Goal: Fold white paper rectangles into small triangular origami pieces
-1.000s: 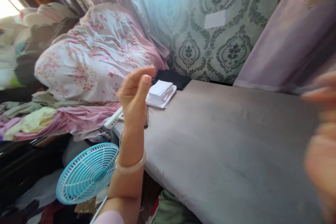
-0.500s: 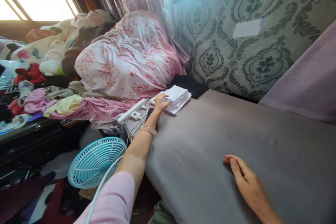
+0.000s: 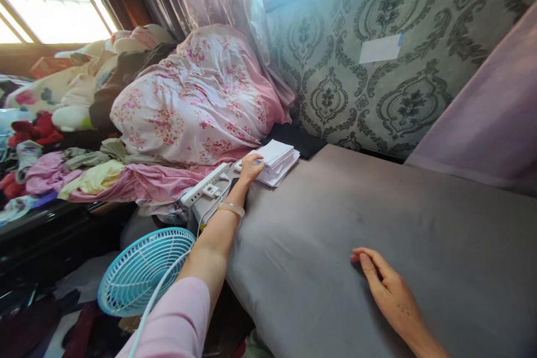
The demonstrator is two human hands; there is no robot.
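Note:
My left hand (image 3: 251, 168) reaches out to a stack of white paper (image 3: 277, 161) on the grey-covered bed (image 3: 319, 246). Its fingers bend over the left corner of the top sheets and grip there; the fingertips are small and partly hidden. A pale bangle (image 3: 230, 210) circles that wrist. The sheets lie unevenly, with some edges sticking out. My right hand (image 3: 388, 285) hovers low over or rests on the bed cover, its fingers loosely curved with a gap by the thumb, holding nothing.
A white power strip (image 3: 205, 185) with plugged cables and a dark phone (image 3: 233, 184) lie left of the stack. Behind it is a black flat item (image 3: 300, 140). A blue fan (image 3: 145, 274) stands beside the bed; floral bedding (image 3: 197, 100) and heaped clothes (image 3: 100, 176) fill the left.
The view has shifted slightly, so the scene sits a little further left and lower. My left hand stays at the paper stack, and my right hand has barely moved.

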